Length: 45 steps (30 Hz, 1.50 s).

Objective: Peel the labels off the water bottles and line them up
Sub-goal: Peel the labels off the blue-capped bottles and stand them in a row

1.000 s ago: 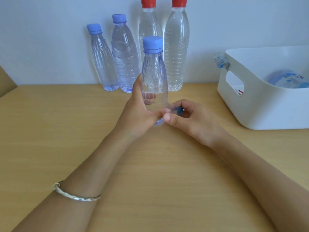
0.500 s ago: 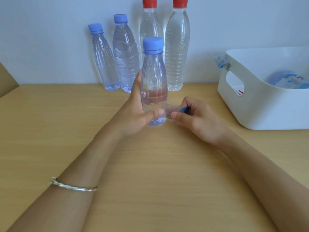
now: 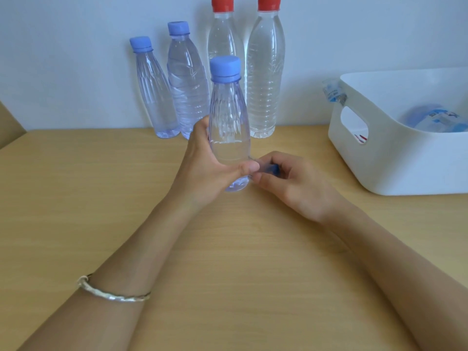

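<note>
The left hand grips the bottle upright; the right hand — back beside it after pulling away — pinches the label (bluish, mostly hidden), seemingly nearly off.

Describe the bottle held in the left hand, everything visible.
The held bottle is small, clear ribbed plastic with a blue cap, upright, its body looking bare. The left hand grips its lower half, thumb across the front. At its lower right side the right hand pinches a clear-and-blue label strip touching it.
</note>
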Tool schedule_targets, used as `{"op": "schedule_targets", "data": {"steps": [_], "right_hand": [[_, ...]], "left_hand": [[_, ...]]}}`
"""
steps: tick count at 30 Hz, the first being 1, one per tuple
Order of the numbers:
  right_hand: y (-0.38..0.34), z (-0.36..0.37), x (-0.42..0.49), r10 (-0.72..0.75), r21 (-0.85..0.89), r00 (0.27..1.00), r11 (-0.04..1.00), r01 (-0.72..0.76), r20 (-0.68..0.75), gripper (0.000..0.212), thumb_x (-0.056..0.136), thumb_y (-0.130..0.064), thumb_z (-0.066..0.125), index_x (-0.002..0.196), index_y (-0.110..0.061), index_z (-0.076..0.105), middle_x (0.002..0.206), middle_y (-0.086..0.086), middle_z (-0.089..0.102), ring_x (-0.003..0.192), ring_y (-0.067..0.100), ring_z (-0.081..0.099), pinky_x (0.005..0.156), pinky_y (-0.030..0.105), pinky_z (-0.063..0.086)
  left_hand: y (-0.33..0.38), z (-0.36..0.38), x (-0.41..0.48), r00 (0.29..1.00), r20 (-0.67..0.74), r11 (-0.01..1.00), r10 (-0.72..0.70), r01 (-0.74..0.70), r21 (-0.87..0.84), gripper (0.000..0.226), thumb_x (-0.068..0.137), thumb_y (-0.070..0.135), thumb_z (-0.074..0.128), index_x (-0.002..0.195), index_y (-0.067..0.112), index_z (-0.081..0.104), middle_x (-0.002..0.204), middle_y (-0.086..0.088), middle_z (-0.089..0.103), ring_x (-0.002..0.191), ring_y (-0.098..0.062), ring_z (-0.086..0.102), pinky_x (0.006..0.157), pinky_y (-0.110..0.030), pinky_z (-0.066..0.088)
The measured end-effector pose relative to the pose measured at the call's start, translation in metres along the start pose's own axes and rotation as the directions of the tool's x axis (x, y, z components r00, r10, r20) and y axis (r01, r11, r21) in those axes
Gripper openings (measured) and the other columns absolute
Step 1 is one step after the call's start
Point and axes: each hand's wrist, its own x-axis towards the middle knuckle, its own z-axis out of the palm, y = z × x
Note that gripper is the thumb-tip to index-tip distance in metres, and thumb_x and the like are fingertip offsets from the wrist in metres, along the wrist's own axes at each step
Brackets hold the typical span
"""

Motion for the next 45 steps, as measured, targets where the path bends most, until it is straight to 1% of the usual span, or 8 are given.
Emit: {"op": "schedule_targets", "data": {"steps": [10,15,22,25,30,33,41,45], "right_hand": [[-0.003,0.001,0.001,0.073,0.153,0.996,0.985,-0.08,0.051,0.024,0.098,-0.007,0.046,0.104,-0.017,0.066,0.105,0.007,0.072,0.1,0.008,0.068,0.094,0.032,0.053],[-0.003,-0.001,0.0,0.088,0.172,0.993,0.98,-0.1,0.078,0.021,0.097,-0.008,0.05,0.104,-0.019,0.066,0.104,0.006,0.072,0.1,0.013,0.069,0.095,0.035,0.053],[-0.007,0.0,-0.003,0.054,0.15,0.996,0.987,-0.064,0.072,0.023,0.084,-0.008,0.069,0.1,-0.024,0.068,0.095,0.003,0.072,0.079,0.018,0.063,0.081,0.03,0.051],[-0.009,0.003,-0.005,0.078,0.149,0.995,0.985,-0.087,0.065,0.028,0.079,-0.012,0.075,0.105,-0.019,0.067,0.103,0.016,0.07,0.085,0.021,0.065,0.088,0.032,0.051],[-0.006,0.006,-0.001,0.093,0.018,0.994,0.996,-0.092,-0.061,0.008,0.08,-0.027,0.074,0.082,-0.021,0.069,0.073,-0.002,0.064,0.062,0.005,0.05,0.057,0.014,0.041],[-0.003,0.0,0.001,0.103,-0.012,0.992,0.995,-0.104,-0.07,0.021,0.083,-0.027,0.071,0.067,-0.018,0.06,0.061,-0.005,0.048,0.055,0.007,0.039,0.051,0.018,0.033],[-0.002,-0.01,0.002,0.129,0.348,0.984,0.923,-0.163,0.119,0.028,0.083,-0.005,0.068,0.064,-0.015,0.05,0.065,0.004,0.056,0.071,0.018,0.054,0.073,0.03,0.043],[-0.004,-0.015,0.004,0.209,0.551,0.949,0.776,-0.307,0.235,0.025,0.088,0.0,0.059,0.069,-0.014,0.05,0.096,0.015,0.07,0.092,0.018,0.072,0.079,0.022,0.056]], "left_hand": [[-0.004,-0.012,0.005,0.999,0.031,0.999,-0.037,0.037,-0.002,0.104,0.051,0.053,0.076,0.138,0.035,0.024,0.124,0.004,0.061,0.114,-0.012,0.062,0.098,-0.044,0.051],[-0.008,-0.012,0.004,0.997,0.073,0.999,-0.017,0.02,-0.04,0.09,0.071,0.026,0.075,0.145,0.032,0.023,0.126,0.011,0.059,0.113,-0.002,0.06,0.084,-0.023,0.047],[-0.006,-0.001,0.003,0.999,0.039,0.998,0.006,-0.004,-0.064,0.109,0.057,0.041,0.065,0.15,0.041,0.008,0.129,0.006,0.058,0.118,-0.01,0.06,0.083,-0.042,0.055],[-0.006,-0.002,0.001,0.999,0.043,0.999,0.011,-0.009,-0.037,0.11,0.058,0.043,0.068,0.149,0.04,0.008,0.129,0.008,0.057,0.118,-0.007,0.059,0.091,-0.04,0.054],[-0.007,-0.005,0.002,0.997,0.079,1.0,0.016,-0.015,-0.019,0.096,0.066,0.037,0.076,0.144,0.036,0.02,0.125,0.014,0.056,0.112,0.001,0.057,0.083,-0.02,0.046],[-0.007,-0.011,0.005,0.99,0.143,0.999,0.011,-0.005,-0.045,0.084,0.073,0.025,0.08,0.136,0.037,0.026,0.122,0.017,0.056,0.109,0.005,0.057,0.081,-0.016,0.043],[-0.009,-0.021,0.008,0.965,0.258,0.994,0.045,-0.017,-0.109,0.081,0.063,0.037,0.071,0.133,0.037,0.03,0.133,0.003,0.057,0.124,-0.014,0.056,0.108,-0.045,0.042],[-0.01,-0.025,0.008,0.963,0.268,0.99,0.036,0.001,-0.138,0.083,0.063,0.034,0.072,0.135,0.033,0.032,0.137,0.006,0.053,0.128,-0.012,0.051,0.106,-0.039,0.043]]}}
